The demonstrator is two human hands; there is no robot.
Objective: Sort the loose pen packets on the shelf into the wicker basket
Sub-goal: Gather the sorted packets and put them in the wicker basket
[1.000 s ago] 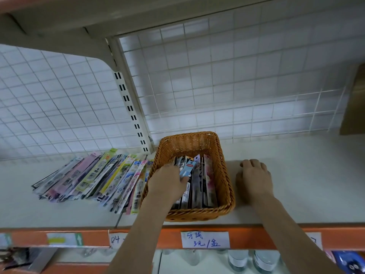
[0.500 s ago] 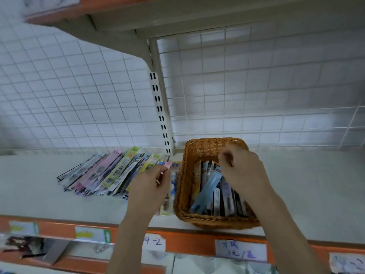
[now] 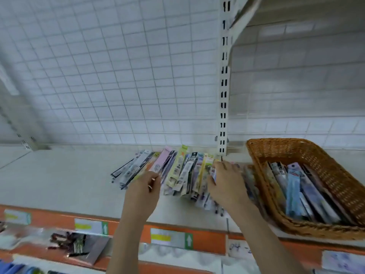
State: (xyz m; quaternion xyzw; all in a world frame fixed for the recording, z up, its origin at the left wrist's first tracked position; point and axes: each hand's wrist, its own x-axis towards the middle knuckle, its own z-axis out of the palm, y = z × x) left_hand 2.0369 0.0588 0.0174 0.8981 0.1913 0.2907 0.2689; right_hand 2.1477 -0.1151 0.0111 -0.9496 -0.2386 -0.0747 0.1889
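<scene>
Two forearms reach up onto the shelf point(image 3: 59, 175). Left hand point(image 3: 143, 191), fingers curled, touches the fanned loose pen packets point(image 3: 177, 171); whether it grips one cannot be told. Right hand point(image 3: 227, 186) pinches one packet. One wicker basket point(image 3: 335, 175), right, holds more packets.

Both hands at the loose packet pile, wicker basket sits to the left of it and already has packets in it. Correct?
One thing is off: the wicker basket sits to the right of the loose packet pile, not the left, as the head view shows. The rest stands: the left hand and right hand are both at the pile, and the basket already has packets in it.
</scene>
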